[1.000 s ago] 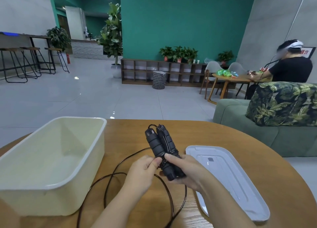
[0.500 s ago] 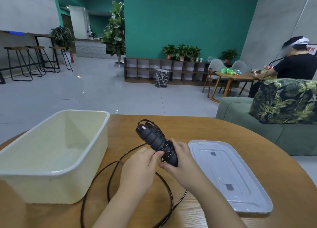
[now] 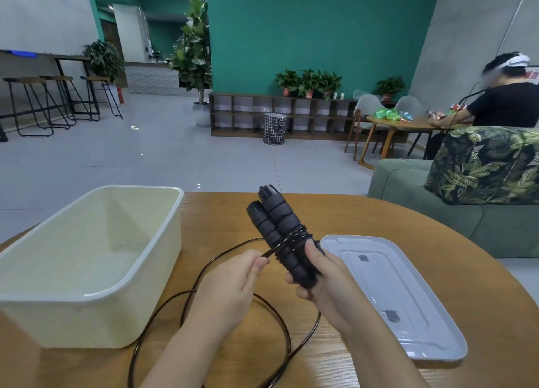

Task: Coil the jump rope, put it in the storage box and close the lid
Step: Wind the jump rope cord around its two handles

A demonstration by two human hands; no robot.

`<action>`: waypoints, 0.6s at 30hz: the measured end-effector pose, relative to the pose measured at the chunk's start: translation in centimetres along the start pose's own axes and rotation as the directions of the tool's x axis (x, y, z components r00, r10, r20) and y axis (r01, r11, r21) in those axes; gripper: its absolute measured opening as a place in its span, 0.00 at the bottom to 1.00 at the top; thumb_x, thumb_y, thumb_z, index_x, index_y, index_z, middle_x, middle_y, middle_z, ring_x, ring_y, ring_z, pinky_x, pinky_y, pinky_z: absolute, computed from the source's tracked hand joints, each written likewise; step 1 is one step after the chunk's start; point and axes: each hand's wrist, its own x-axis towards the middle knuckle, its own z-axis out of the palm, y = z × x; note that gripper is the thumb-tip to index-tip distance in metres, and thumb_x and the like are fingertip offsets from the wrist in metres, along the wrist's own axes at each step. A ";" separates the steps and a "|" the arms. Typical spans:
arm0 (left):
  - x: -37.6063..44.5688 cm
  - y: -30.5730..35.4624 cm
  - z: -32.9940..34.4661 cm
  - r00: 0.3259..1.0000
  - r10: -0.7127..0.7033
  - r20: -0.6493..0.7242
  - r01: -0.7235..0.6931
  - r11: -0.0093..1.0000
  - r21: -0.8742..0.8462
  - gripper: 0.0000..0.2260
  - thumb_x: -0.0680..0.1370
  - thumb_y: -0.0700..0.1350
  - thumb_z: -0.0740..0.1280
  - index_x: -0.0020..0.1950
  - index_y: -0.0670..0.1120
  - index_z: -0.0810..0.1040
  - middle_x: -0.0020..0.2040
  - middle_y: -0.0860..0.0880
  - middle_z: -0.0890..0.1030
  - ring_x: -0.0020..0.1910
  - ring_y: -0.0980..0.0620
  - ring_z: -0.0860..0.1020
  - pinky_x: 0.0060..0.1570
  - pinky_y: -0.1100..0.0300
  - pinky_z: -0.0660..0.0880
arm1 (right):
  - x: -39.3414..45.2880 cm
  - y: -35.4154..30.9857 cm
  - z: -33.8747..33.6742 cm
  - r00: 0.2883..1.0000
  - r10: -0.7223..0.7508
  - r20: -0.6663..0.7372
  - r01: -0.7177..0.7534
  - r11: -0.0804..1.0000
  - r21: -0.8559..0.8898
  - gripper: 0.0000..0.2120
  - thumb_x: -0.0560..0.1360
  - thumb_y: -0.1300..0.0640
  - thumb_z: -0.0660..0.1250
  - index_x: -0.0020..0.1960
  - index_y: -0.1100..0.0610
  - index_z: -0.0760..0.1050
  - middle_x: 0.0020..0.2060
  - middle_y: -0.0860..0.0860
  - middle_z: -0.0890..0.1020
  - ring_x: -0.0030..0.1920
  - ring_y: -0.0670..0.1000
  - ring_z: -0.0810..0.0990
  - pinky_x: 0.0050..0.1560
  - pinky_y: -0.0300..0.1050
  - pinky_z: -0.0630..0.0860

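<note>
My right hand (image 3: 326,285) grips the two black foam handles of the jump rope (image 3: 277,224) side by side, their tops tilted up and away. A few turns of thin black cord wrap the handles' middle. My left hand (image 3: 230,285) pinches the cord just left of those turns. The remaining cord (image 3: 186,294) lies in loose loops on the round wooden table (image 3: 364,212). The cream storage box (image 3: 163,259) stands open and empty at the left. Its translucent lid (image 3: 408,300) lies flat at the right.
A green sofa (image 3: 408,180) with a leaf-print cushion stands beyond the table's right side. Behind it a person in black sits at another table. The floor beyond is tiled, with a shelf and plants along the green wall.
The handles have swung more upright and more cord is wound around them. My left hand has shifted to pinch the cord beside the wraps.
</note>
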 end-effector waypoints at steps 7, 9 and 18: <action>0.9 -0.3 0.6 0.998 -0.040 0.047 0.051 0.963 -0.265 0.12 0.79 0.51 0.54 0.48 0.55 0.77 0.43 0.56 0.75 0.46 0.64 0.73 0.44 0.70 0.67 | 0.3 0.0 0.7 0.986 0.130 0.103 -0.147 0.972 0.182 0.23 0.71 0.39 0.61 0.53 0.55 0.82 0.42 0.60 0.84 0.27 0.50 0.75 0.19 0.35 0.65; 0.9 -0.1 0.6 0.997 -0.079 0.025 0.083 0.935 -0.344 0.11 0.79 0.48 0.57 0.43 0.53 0.78 0.39 0.54 0.73 0.42 0.65 0.72 0.39 0.74 0.66 | 0.6 0.2 0.7 0.982 0.163 0.097 -0.178 0.969 0.173 0.25 0.70 0.37 0.61 0.52 0.55 0.83 0.42 0.59 0.84 0.29 0.51 0.78 0.21 0.36 0.69; 0.9 -0.7 2.0 0.961 -0.219 -0.172 0.158 0.938 -0.308 0.12 0.77 0.50 0.62 0.38 0.50 0.80 0.33 0.51 0.75 0.36 0.56 0.74 0.34 0.66 0.67 | 1.9 1.4 0.6 0.892 -0.379 -0.247 0.198 0.818 -0.540 0.08 0.78 0.56 0.64 0.52 0.46 0.79 0.51 0.49 0.82 0.48 0.48 0.81 0.48 0.43 0.79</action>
